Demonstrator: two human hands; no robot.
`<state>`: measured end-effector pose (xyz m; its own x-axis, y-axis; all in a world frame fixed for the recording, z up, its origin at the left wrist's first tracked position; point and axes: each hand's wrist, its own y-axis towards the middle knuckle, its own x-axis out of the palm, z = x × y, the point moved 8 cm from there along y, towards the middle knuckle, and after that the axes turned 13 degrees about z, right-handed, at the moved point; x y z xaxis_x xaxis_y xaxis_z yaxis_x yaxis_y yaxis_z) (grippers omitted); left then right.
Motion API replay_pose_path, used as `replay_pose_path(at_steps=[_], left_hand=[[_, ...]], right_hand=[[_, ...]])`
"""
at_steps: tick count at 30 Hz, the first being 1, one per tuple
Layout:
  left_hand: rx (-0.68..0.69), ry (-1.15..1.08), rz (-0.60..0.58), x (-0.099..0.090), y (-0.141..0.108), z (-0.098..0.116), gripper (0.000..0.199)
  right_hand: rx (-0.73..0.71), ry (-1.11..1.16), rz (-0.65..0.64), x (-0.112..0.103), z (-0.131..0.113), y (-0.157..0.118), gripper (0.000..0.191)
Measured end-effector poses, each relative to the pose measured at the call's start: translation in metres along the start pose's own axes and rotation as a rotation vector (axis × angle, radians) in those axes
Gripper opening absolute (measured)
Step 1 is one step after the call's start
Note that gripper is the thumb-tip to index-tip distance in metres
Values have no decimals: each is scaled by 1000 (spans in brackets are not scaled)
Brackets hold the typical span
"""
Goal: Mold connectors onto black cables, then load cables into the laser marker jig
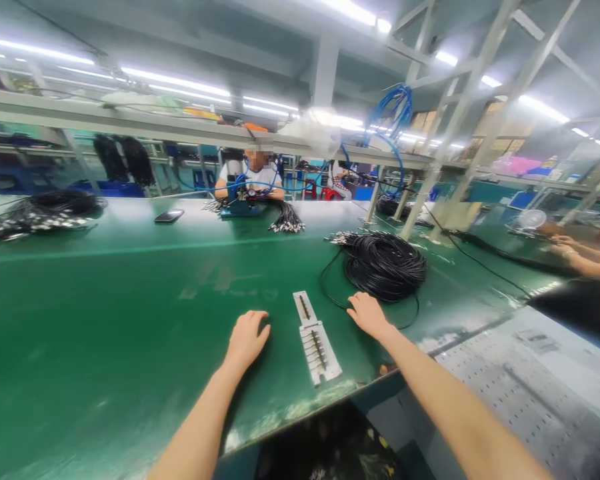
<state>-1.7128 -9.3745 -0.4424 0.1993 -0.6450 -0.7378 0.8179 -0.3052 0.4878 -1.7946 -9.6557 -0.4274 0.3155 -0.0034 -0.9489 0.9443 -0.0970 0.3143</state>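
Observation:
My left hand (pixel 249 338) rests on the green tabletop with thumb and fingers apart and nothing in it. Beside it, to the right, lies a pale slotted fixture (pixel 334 363) made of two plates end to end, with a dark strip down the middle of each. On the fixture's other side my right hand (pixel 371 316) is open, its fingers loosely spread near a loose strand of black cable. Whether the fingertips touch that strand I cannot tell. Just beyond this hand sits a large coil of black cables (pixel 386 267) with metal-tipped ends.
A phone (pixel 169 216) and a heap of cables (pixel 55 210) lie at the far left. Across the table a person sits behind a small blue machine (pixel 241 203) beside a cable bundle (pixel 287 219). Metal posts rise behind the coil. At far right a co-worker's hands (pixel 563 245) show.

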Motion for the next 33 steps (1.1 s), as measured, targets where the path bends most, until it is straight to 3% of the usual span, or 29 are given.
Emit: replay_pose_path(at_steps=[3, 7, 11, 13, 16, 27, 30, 33], left_hand=[[19, -3, 2, 4, 0, -2, 24], [39, 0, 3, 9, 3, -7, 24], [49, 18, 0, 14, 3, -8, 24], [46, 25, -1, 15, 3, -8, 23], [42, 22, 11, 14, 3, -8, 22], [65, 2, -16, 15, 4, -8, 20], [72, 0, -19, 12, 2, -6, 20], [78, -5, -11, 10, 0, -4, 20]], right_hand=[[92, -36, 112, -10, 23, -2, 27], [105, -3, 195, -29, 55, 10, 28], [183, -36, 274, -59, 112, 35, 41], [234, -65, 252, -63, 139, 49, 53], [292, -77, 147, -54, 164, 72, 60], [429, -61, -138, 3, 188, 126, 28], [443, -5, -151, -2, 192, 133, 24], [465, 102, -117, -28, 199, 141, 21]])
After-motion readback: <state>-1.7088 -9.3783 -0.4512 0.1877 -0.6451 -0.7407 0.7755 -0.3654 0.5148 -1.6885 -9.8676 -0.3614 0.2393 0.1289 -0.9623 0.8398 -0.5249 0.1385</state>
